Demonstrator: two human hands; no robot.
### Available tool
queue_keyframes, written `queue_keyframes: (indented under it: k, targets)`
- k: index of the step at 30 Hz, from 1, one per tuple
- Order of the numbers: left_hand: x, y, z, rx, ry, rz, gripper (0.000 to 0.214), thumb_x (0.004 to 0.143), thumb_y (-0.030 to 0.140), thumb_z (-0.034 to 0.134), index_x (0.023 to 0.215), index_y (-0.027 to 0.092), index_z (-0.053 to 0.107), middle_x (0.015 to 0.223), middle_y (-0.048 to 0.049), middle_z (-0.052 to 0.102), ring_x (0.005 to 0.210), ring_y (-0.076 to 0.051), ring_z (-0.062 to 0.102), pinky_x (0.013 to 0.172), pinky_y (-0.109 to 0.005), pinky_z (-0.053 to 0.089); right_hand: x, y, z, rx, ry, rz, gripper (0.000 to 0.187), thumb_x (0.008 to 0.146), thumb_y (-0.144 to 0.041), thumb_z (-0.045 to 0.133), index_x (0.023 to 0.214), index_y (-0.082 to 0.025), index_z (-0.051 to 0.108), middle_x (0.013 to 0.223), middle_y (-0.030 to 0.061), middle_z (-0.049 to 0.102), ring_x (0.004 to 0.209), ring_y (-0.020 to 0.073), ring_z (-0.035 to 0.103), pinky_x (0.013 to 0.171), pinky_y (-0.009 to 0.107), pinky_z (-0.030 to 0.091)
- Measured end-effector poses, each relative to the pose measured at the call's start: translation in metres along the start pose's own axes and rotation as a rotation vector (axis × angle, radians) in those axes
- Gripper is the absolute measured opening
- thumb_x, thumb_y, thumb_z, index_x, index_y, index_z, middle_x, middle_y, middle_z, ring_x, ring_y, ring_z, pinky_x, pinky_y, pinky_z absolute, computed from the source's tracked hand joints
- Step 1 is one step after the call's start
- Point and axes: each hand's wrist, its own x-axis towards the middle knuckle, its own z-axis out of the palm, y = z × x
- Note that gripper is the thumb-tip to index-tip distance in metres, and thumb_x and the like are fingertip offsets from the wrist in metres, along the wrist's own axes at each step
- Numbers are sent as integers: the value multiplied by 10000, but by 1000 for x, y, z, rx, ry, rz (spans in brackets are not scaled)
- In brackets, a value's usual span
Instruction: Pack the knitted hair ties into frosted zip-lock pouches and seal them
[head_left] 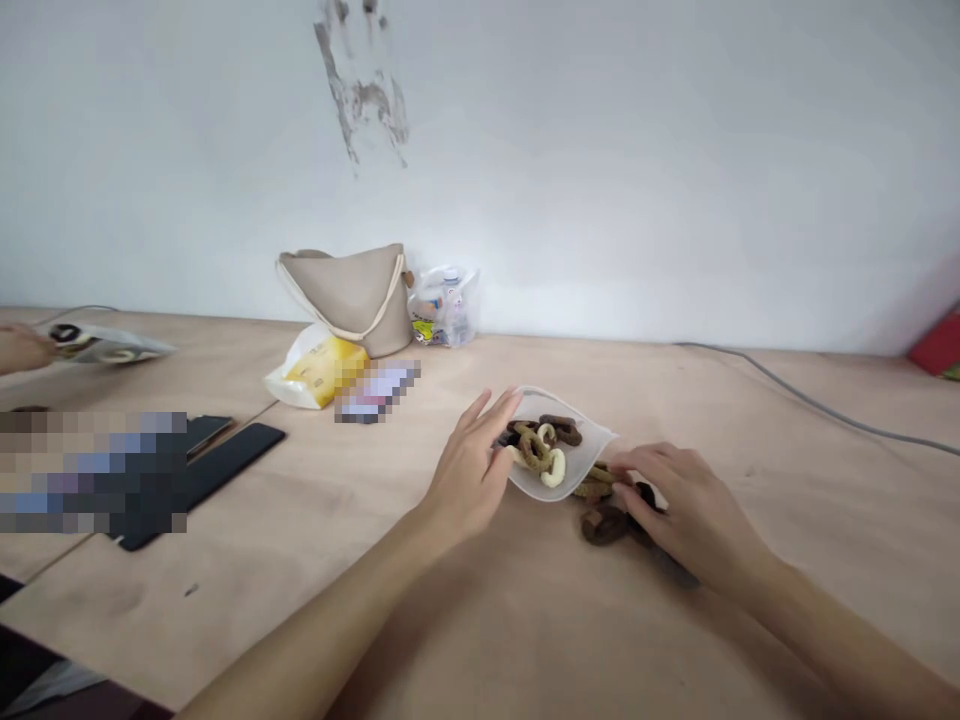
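Note:
My left hand (469, 475) is at the left side of a frosted plastic bag (574, 465), its thumb and fingers holding the mouth wide. Inside lie several fuzzy ring-shaped hair ties (535, 450) in brown, olive and cream. Just right of the bag, my right hand (679, 500) reaches over a small pile, its fingers curled onto an olive hair tie (596, 482) by the bag's rim. A dark brown hair tie (604, 524) rests on the table beneath that hand. Darker ones are partly hidden under its palm and blurred.
Against the wall stand a beige bag (345, 285) and a clear bag with a bottle (450, 305). In front are a yellow-white packet (322, 370) and a pixelated phone-like object (377, 390). Black flat objects (225, 465), another person's hand (22, 348) and a filled bag (124, 346) are left. A cable (810, 393) runs right.

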Motion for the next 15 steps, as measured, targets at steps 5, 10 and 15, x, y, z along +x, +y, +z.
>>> queue_keyframes:
  k: [5,10,15]
  targets:
    - [-1,2,1,-9,-5,10,638,771,64,328,1393,202,363,1446,44,384,1391,-173,211,1142,-365,225,3,-17,-26,76,169,-285,195,761,-63,620,876,-214,573,903,42,699,769,174,608,676,328,452]
    - [-1,5,1,-9,1,6,623,781,74,323,1392,187,365,1442,34,391,1391,-170,208,1138,-358,232,18,-20,-25,40,145,-363,187,794,-44,572,915,-185,588,1018,81,678,786,172,599,699,332,460]
    - [0,4,-1,-15,34,-49,632,771,55,335,1381,211,385,1443,46,391,1394,-173,204,1134,-346,241,12,-11,-7,36,-62,-200,156,835,-112,501,927,-196,595,797,25,677,711,167,577,628,303,444]
